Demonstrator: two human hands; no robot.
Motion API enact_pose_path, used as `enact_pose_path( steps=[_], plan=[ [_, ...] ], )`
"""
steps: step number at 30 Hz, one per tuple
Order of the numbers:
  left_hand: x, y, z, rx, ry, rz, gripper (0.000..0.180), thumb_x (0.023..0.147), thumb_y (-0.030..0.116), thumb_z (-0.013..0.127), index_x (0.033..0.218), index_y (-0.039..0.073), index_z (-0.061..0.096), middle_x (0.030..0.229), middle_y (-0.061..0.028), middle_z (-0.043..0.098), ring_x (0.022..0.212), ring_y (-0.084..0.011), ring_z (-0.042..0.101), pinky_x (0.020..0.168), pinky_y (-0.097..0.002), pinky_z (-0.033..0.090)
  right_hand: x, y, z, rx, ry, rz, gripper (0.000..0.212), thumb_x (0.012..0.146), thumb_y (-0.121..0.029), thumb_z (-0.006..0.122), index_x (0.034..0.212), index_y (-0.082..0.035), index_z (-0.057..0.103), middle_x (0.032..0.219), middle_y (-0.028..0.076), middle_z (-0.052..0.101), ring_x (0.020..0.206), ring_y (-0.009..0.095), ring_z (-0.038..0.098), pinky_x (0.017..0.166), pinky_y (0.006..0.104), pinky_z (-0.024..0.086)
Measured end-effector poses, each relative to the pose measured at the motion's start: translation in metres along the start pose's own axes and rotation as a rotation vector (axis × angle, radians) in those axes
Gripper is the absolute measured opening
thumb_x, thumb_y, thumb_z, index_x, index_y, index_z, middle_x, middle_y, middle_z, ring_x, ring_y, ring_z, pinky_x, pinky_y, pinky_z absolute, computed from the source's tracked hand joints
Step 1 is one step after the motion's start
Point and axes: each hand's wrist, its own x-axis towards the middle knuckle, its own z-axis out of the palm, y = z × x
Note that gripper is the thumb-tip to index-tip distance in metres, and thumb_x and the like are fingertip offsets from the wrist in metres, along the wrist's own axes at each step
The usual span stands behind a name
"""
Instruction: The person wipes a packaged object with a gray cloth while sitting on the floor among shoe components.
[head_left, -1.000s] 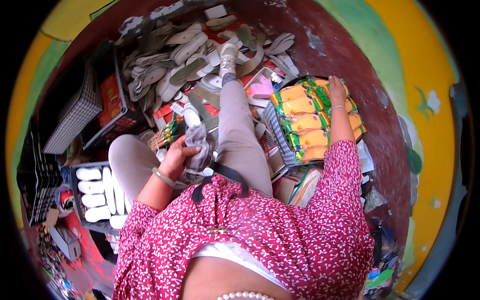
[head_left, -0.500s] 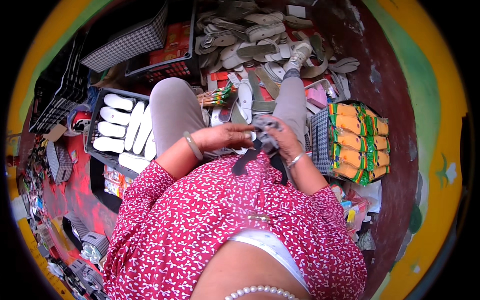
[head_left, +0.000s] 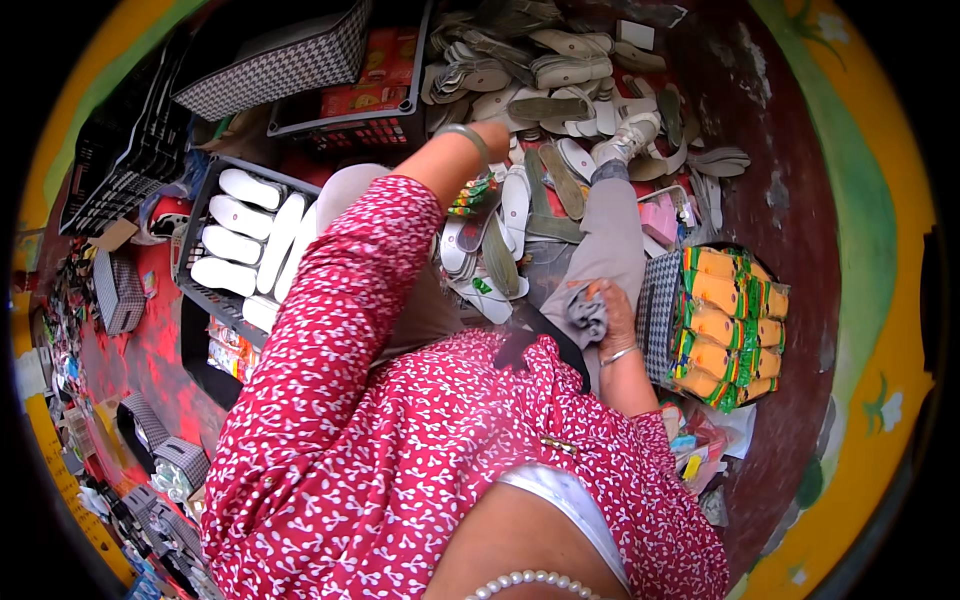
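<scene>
My right hand (head_left: 618, 318), with a silver bracelet at its wrist, is closed around a crumpled grey cloth (head_left: 588, 312) over my right thigh. My left arm reaches far forward, a pale bangle at the wrist. Beyond it, my left hand (head_left: 490, 140) is close to the heap of insoles (head_left: 550, 75), its fingers hidden from view. White and grey-green insoles spread across the floor around my right foot. Bundled sticks with green and orange wrapping (head_left: 472, 196) lie just below the left hand. A dark fabric piece (head_left: 516, 350) rests on my lap.
At left, a black crate (head_left: 222, 300) holds white insoles. A houndstooth basket (head_left: 660, 315) of orange packets with green wrapping (head_left: 716, 325) stands at right. Farther off are a black crate with red boxes (head_left: 340, 128) and another houndstooth basket (head_left: 280, 62). A pink box (head_left: 658, 218) sits beyond my right leg.
My left hand has left the cloth and swung forward to the insole heap. My right hand has shifted right and toward me, still gripping the grey cloth. The whole view has shifted slightly.
</scene>
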Motion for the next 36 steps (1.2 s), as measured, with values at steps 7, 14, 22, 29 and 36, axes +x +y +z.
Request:
enact_pose_path(
  steps=[7, 14, 22, 29, 36],
  plan=[
    [0.042, -0.019, 0.105, 0.142, -0.282, -0.239, 0.031, 0.083, 0.014, 0.054, 0.113, 0.007, 0.060, 0.115, -0.0160, 0.059, 0.105, -0.0305, 0.058, 0.086, -0.0414, 0.047, -0.001, -0.024, 0.010, 0.034, -0.021, 0.000, 0.047, 0.084, -0.047, 0.054, 0.071, -0.002, 0.055, 0.096, 0.022, 0.062, 0.092, 0.023, 0.056, 0.085, 0.0310, 0.041],
    [0.066, -0.047, 0.149, 0.051, -0.299, -0.390, 0.033, 0.085, 0.016, 0.055, 0.116, 0.009, 0.060, 0.121, -0.0126, 0.057, 0.111, -0.0277, 0.056, 0.088, -0.0411, 0.047, -0.001, -0.037, 0.021, 0.170, -0.031, 0.108, 0.045, 0.083, -0.047, 0.057, 0.077, -0.002, 0.056, 0.104, 0.022, 0.058, 0.093, 0.022, 0.056, 0.086, 0.0315, 0.043],
    [0.064, -0.050, 0.153, 0.127, -0.162, -0.279, 0.030, 0.088, 0.020, 0.047, 0.111, 0.009, 0.063, 0.114, -0.0108, 0.061, 0.105, -0.0273, 0.059, 0.086, -0.0394, 0.047, 0.002, -0.033, 0.022, 0.202, -0.020, 0.113, 0.046, 0.083, -0.048, 0.056, 0.078, -0.002, 0.055, 0.103, 0.021, 0.059, 0.090, 0.020, 0.057, 0.084, 0.0297, 0.043],
    [0.044, -0.017, 0.100, -0.224, 0.085, -0.247, 0.028, 0.082, 0.014, 0.050, 0.106, 0.005, 0.062, 0.105, -0.0191, 0.062, 0.100, -0.0326, 0.060, 0.086, -0.0395, 0.047, 0.001, -0.020, 0.015, 0.206, -0.007, 0.055, 0.044, 0.084, -0.047, 0.055, 0.079, -0.003, 0.055, 0.097, 0.016, 0.060, 0.082, 0.017, 0.055, 0.077, 0.0273, 0.043],
    [0.026, -0.019, 0.071, -0.643, 0.378, -0.275, 0.026, 0.081, 0.017, 0.058, 0.103, 0.003, 0.060, 0.100, -0.0198, 0.062, 0.092, -0.0304, 0.062, 0.077, -0.0394, 0.049, -0.002, -0.011, 0.010, 0.208, 0.089, 0.079, 0.043, 0.084, -0.047, 0.056, 0.085, -0.004, 0.057, 0.078, 0.003, 0.057, 0.069, 0.011, 0.054, 0.062, 0.0219, 0.044]
  ],
)
